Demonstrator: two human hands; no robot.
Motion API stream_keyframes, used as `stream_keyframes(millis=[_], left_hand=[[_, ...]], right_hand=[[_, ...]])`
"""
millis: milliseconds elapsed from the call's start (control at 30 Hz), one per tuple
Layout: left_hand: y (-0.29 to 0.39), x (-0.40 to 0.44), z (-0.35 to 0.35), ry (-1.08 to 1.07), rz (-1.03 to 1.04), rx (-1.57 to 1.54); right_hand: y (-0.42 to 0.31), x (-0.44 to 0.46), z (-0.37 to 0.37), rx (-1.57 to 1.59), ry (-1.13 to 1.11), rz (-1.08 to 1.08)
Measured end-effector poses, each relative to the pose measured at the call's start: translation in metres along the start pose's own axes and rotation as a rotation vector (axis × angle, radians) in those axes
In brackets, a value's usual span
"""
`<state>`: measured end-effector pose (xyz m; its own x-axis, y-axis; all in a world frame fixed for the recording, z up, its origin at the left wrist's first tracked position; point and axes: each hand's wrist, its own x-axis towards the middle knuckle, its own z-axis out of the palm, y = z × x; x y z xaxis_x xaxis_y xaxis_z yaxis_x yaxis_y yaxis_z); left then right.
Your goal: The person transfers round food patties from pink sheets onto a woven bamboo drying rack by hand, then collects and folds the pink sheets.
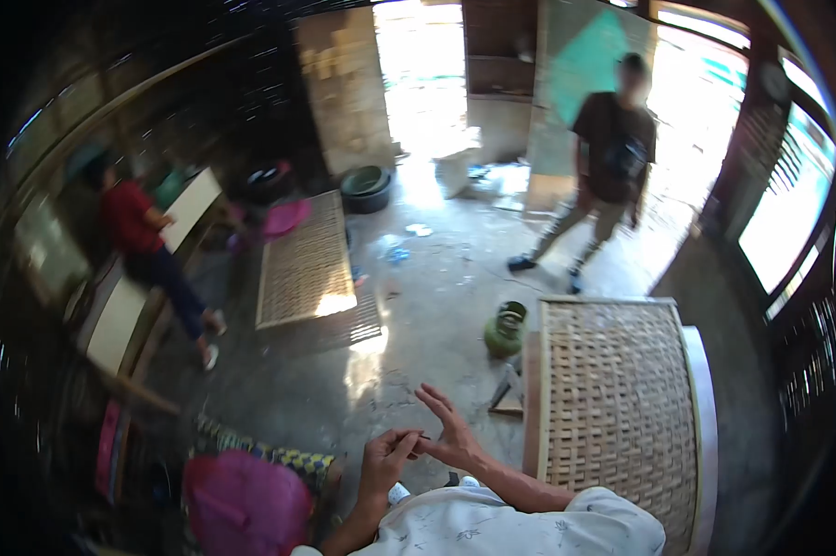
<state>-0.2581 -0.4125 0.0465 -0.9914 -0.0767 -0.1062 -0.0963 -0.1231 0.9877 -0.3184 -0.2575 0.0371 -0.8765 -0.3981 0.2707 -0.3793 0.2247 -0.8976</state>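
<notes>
In the head view, my left hand point(387, 456) is closed, thumb and fingers pinched on a small dark object point(424, 437) too small to name. My right hand point(452, 437) is beside it, palm turned toward the left hand, upper fingers stretched out and apart. The lower part of the right hand meets the left fingertips at the dark object; whether it also touches the object I cannot tell. Both hands are in front of my white patterned shirt point(483, 524), above the concrete floor point(408, 343).
At right is a woven bamboo panel point(617, 389), with a green gas cylinder point(506, 331) beside it. Another woven tray point(307, 269) lies ahead left. A pink plastic item point(246, 505) is near my left. One person point(612, 157) stands ahead; another point(140, 222) is by a bench.
</notes>
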Motion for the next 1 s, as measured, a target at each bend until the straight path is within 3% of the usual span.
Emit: stream_keyframes(millis=[167,433,1000], left_hand=[[0.003,0.009,0.015,-0.247,-0.018,-0.013],[0.001,0.020,0.024,-0.436,0.008,0.069],[-0.021,0.020,-0.010,-0.313,-0.014,0.120]], right_hand=[[0.004,-0.014,-0.027,-0.065,0.126,0.033],[0.011,-0.033,-0.040,-0.058,0.207,0.111],[-0.004,-0.028,-0.008,-0.109,0.130,0.056]])
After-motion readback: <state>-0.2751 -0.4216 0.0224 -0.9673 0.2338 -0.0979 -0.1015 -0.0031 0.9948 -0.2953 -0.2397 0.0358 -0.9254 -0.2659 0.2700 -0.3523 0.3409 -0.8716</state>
